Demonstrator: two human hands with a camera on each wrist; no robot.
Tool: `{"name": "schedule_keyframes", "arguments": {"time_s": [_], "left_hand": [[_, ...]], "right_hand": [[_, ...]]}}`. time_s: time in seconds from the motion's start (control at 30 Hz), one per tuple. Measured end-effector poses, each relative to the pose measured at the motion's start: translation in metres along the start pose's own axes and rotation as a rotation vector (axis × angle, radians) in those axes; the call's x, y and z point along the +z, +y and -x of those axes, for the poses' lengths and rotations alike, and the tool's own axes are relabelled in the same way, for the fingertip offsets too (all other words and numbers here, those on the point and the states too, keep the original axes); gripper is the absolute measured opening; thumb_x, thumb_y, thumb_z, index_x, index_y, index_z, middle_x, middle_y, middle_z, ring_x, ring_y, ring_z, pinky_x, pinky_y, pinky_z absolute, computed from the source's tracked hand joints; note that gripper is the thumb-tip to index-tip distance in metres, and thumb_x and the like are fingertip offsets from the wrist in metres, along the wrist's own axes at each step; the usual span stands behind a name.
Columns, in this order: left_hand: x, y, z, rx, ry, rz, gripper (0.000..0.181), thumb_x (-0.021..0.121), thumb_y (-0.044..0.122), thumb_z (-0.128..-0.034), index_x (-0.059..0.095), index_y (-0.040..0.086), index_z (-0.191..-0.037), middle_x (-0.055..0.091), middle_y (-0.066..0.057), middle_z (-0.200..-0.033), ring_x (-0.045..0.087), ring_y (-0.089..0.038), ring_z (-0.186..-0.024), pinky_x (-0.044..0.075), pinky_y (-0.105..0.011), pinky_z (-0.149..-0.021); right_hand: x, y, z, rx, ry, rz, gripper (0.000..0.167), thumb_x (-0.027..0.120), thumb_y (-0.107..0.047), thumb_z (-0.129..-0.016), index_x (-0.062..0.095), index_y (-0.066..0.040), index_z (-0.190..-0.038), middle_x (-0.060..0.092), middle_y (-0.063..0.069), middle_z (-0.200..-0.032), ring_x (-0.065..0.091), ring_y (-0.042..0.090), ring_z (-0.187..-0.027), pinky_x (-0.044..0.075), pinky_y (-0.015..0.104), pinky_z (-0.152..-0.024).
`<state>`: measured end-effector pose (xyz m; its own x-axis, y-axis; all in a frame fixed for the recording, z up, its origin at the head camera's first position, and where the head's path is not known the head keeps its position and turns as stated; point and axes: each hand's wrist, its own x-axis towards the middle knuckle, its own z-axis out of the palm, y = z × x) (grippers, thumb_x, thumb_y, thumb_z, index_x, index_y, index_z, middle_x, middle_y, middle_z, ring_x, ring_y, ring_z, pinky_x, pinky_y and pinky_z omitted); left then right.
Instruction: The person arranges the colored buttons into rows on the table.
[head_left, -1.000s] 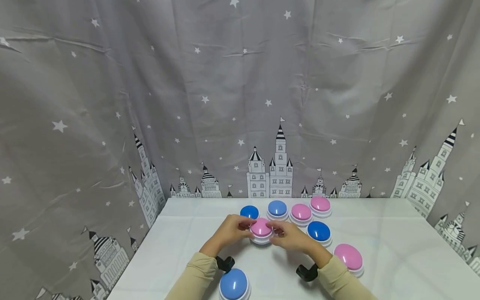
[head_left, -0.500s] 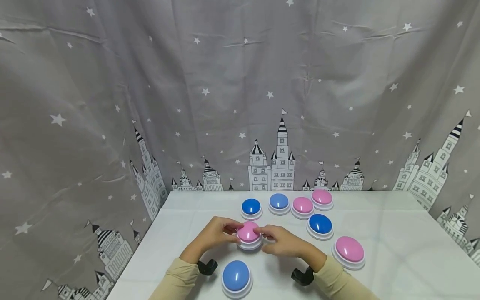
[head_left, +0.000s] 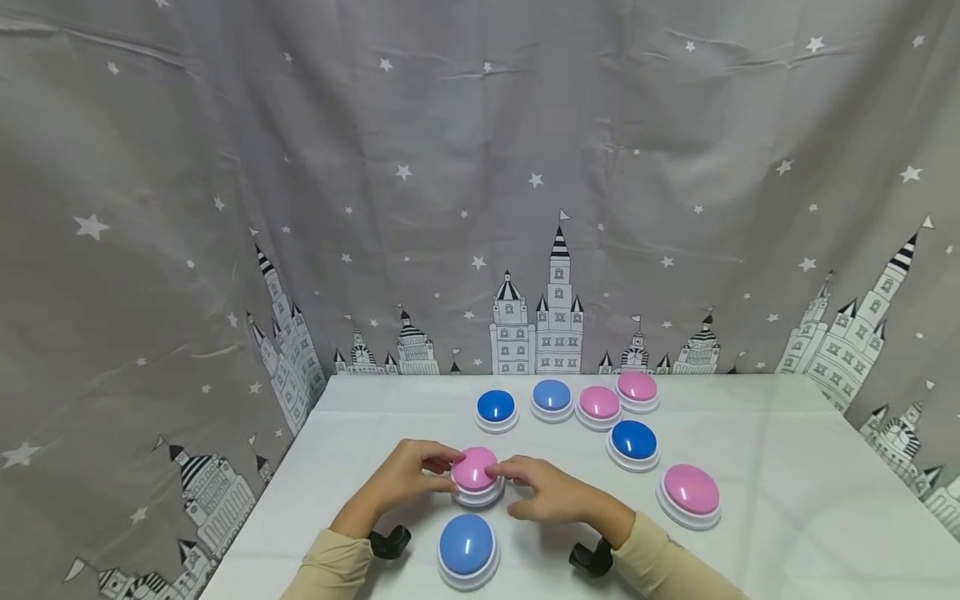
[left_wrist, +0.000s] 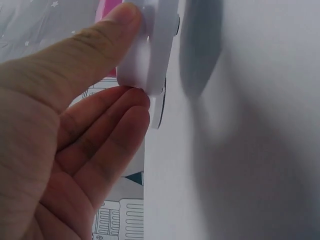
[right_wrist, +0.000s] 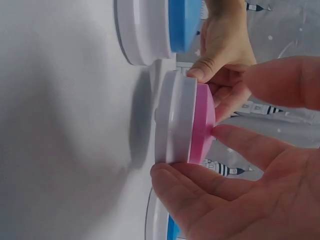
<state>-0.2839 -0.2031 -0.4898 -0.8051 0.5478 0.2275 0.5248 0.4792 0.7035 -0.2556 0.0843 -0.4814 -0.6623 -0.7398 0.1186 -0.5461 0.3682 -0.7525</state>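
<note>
In the head view a pink push button (head_left: 475,469) with a white base is in front of me, held at its left side by my left hand (head_left: 407,477). The left wrist view has the thumb on the white base (left_wrist: 145,55), with curled fingers against its edge. A gap between base and shadow suggests the button is slightly off the table. My right hand (head_left: 551,490) touches the button from the right. In the right wrist view its index fingertip meets the pink dome (right_wrist: 202,122) and other fingers touch the base; its thumb stands away.
Just nearer me stands a light-blue push button (head_left: 467,546). Farther back are a dark-blue one (head_left: 496,406), another light-blue one (head_left: 552,396) and two pink ones (head_left: 599,402) (head_left: 637,386). To the right are a dark-blue button (head_left: 633,439) and a pink one (head_left: 692,489).
Both hands and the pink push button have moved left and toward me, away from the dark-blue button at the back. The right thumb has come away from the button. The head view has tilted slightly.
</note>
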Motion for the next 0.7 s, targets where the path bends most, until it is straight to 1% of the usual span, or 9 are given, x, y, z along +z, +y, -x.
{"name": "schedule_keyframes", "arguments": {"time_s": [0.1, 0.2, 0.33, 0.53, 0.63, 0.7], "left_hand": [[-0.002, -0.004, 0.004, -0.001, 0.0, 0.018, 0.043, 0.087, 0.018, -0.0747, 0.073, 0.008, -0.114, 0.073, -0.003, -0.107, 0.068, -0.014, -0.09, 0.056, -0.03, -0.083], [0.0, -0.007, 0.006, -0.002, -0.025, 0.04, 0.044, 0.087, 0.018, -0.0755, 0.073, 0.008, -0.115, 0.073, -0.003, -0.108, 0.068, -0.015, -0.091, 0.056, -0.031, -0.084], [0.001, -0.008, 0.007, -0.013, -0.051, 0.022, 0.044, 0.087, 0.02, -0.0758, 0.073, 0.008, -0.116, 0.072, -0.001, -0.109, 0.067, -0.013, -0.093, 0.055, -0.029, -0.085], [0.001, -0.012, 0.01, -0.027, -0.064, -0.012, 0.044, 0.086, 0.023, -0.0764, 0.072, 0.01, -0.116, 0.071, 0.003, -0.11, 0.066, -0.009, -0.095, 0.054, -0.026, -0.086], [0.0, -0.011, 0.01, -0.013, -0.075, -0.012, 0.044, 0.086, 0.023, -0.0771, 0.071, 0.011, -0.117, 0.071, 0.003, -0.111, 0.066, -0.01, -0.096, 0.054, -0.027, -0.087], [0.0, -0.009, 0.01, -0.017, -0.09, -0.002, 0.045, 0.086, 0.023, -0.0776, 0.07, 0.012, -0.118, 0.069, 0.003, -0.112, 0.065, -0.012, -0.097, 0.054, -0.029, -0.088]], "right_hand": [[0.003, -0.001, -0.003, 0.006, -0.017, 0.004, 0.061, 0.067, -0.021, -0.084, 0.052, -0.009, -0.142, 0.055, 0.004, -0.137, 0.048, 0.019, -0.128, 0.039, 0.044, -0.108], [0.006, 0.0, -0.002, 0.022, -0.026, 0.022, 0.062, 0.067, -0.022, -0.083, 0.053, -0.008, -0.142, 0.057, 0.004, -0.134, 0.052, 0.022, -0.123, 0.041, 0.043, -0.105], [0.01, 0.001, -0.002, 0.022, -0.035, 0.052, 0.063, 0.068, -0.022, -0.081, 0.054, -0.009, -0.141, 0.058, 0.005, -0.13, 0.054, 0.023, -0.119, 0.043, 0.043, -0.103], [0.014, 0.001, -0.004, 0.03, -0.051, 0.082, 0.065, 0.069, -0.023, -0.081, 0.053, -0.012, -0.143, 0.056, 0.005, -0.134, 0.05, 0.018, -0.125, 0.041, 0.045, -0.106], [0.014, 0.002, -0.003, 0.035, -0.059, 0.084, 0.066, 0.069, -0.024, -0.082, 0.051, -0.013, -0.144, 0.054, 0.004, -0.137, 0.049, 0.018, -0.127, 0.04, 0.045, -0.107], [0.014, 0.003, -0.002, 0.029, -0.059, 0.078, 0.064, 0.068, -0.024, -0.083, 0.051, -0.013, -0.144, 0.054, 0.004, -0.137, 0.048, 0.02, -0.127, 0.039, 0.045, -0.107]]}}
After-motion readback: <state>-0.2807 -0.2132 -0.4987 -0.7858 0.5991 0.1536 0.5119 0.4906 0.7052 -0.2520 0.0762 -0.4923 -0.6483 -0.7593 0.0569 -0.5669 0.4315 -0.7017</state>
